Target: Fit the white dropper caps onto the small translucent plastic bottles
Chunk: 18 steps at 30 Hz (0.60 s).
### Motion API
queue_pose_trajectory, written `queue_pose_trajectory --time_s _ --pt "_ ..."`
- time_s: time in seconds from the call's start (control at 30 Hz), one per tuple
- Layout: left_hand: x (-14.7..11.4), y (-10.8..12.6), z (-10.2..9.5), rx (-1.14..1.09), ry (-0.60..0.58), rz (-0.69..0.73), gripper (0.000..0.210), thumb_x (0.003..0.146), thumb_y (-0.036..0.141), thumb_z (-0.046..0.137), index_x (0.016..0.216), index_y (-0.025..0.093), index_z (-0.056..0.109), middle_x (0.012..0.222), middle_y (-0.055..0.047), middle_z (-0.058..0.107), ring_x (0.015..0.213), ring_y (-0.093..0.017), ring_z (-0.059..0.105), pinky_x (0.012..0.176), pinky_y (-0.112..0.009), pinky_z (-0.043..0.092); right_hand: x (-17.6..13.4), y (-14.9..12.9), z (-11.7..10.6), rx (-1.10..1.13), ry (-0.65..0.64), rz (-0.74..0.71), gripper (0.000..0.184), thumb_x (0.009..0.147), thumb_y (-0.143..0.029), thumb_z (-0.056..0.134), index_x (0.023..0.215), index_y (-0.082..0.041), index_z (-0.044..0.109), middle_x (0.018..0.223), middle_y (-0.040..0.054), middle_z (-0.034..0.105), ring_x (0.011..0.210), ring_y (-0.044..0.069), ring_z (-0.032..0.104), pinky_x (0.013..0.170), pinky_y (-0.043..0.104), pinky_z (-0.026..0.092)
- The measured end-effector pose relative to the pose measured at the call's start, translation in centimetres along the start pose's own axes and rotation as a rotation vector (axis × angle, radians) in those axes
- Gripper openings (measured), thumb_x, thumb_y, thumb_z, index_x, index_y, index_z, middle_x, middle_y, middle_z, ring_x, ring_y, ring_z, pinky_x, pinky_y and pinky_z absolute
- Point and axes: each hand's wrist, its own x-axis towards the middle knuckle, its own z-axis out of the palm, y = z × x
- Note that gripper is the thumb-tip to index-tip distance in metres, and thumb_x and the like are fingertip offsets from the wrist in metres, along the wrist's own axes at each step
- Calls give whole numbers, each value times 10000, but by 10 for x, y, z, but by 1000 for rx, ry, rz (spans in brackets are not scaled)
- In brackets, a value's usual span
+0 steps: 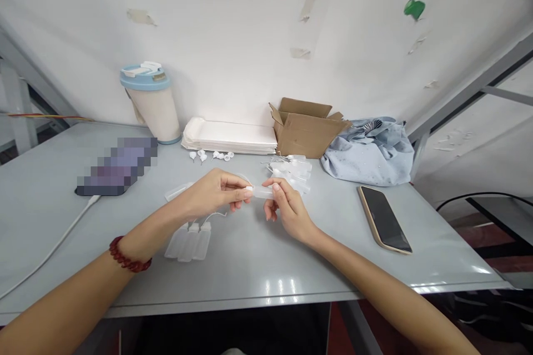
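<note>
Over the middle of the table, my right hand [292, 208] is closed around one end of a small translucent plastic bottle [262, 192], which lies sideways between my hands. The thumb and fingers of my left hand [210, 193] pinch a white cap [249, 189] at the bottle's other end. Whether the cap is fully seated cannot be seen. Below my left hand, several similar bottles [189, 244] lie side by side, some with thin white stems. More clear bottles [297, 169] are piled beyond my right hand. Several loose white caps [202, 155] lie farther back.
At the back stand a cream tumbler [154, 108] with a blue lid, a stack of white packs [233, 136] and an open cardboard box [310, 133]. Blue cloth [368, 155] lies beside the box. One phone [385, 219] is at right; a blurred, cabled device [120, 169] is at left.
</note>
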Motion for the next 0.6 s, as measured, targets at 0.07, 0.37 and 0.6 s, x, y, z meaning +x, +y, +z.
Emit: queue_pose_trajectory --time_s 0.07,0.37,0.6 --pt "0 0 1 -4 0 -3 271 815 425 584 732 174 645 689 11 587 594 -114 533 604 -242 428 1 -1 -1 17 5 22 322 970 -461 280 1023 -200 460 504 -63 504 444 107 442 493 231 399" --pt "1 0 4 -80 88 -42 304 783 460 601 709 168 645 669 0 580 613 -133 553 600 -259 471 2 1 -5 -359 40 -198 257 941 -376 426 1044 -165 530 744 26 604 596 126 516 567 250 423" --pt "0 -4 6 -193 45 -175 401 833 504 539 681 145 633 586 -7 584 494 -105 518 498 -229 432 3 6 -5 -592 111 -518 272 975 -321 360 1090 -145 534 815 80 619 676 164 559 632 278 460"
